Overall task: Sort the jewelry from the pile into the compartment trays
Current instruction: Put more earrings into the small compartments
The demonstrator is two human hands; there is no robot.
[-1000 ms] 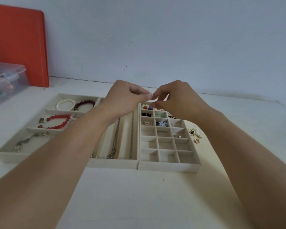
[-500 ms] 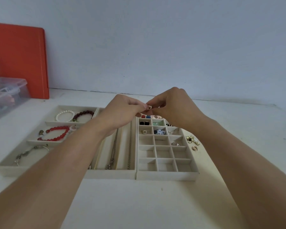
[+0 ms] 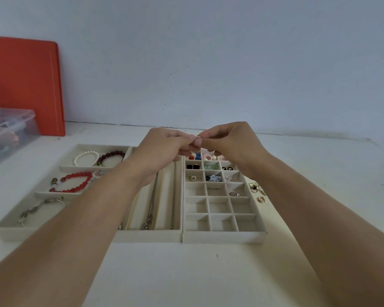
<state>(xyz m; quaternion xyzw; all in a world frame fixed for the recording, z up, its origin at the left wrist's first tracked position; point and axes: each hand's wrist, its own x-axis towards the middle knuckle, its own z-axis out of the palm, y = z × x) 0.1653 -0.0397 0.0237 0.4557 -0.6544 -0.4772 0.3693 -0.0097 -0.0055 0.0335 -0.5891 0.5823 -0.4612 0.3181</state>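
My left hand [image 3: 162, 149] and my right hand [image 3: 233, 142] meet above the far end of the trays, both pinching one small gold earring [image 3: 198, 137] between their fingertips. Below them lies the grid tray [image 3: 222, 237] of small compartments; its far cells hold coloured studs and earrings, its near cells hold nothing. A small pile of gold jewelry [image 3: 256, 188] lies on the table just right of that tray. The middle tray [image 3: 146, 237] holds chains. The left tray [image 3: 16, 232] holds bead bracelets.
A clear plastic box [image 3: 7, 131] stands at the far left, with an orange board [image 3: 27, 85] leaning on the wall behind it. The white table [image 3: 186, 273] runs from the trays to the near edge.
Both hands have stayed together on the small earring and lifted a little. The view has tilted, so the trays sit lower in the frame.
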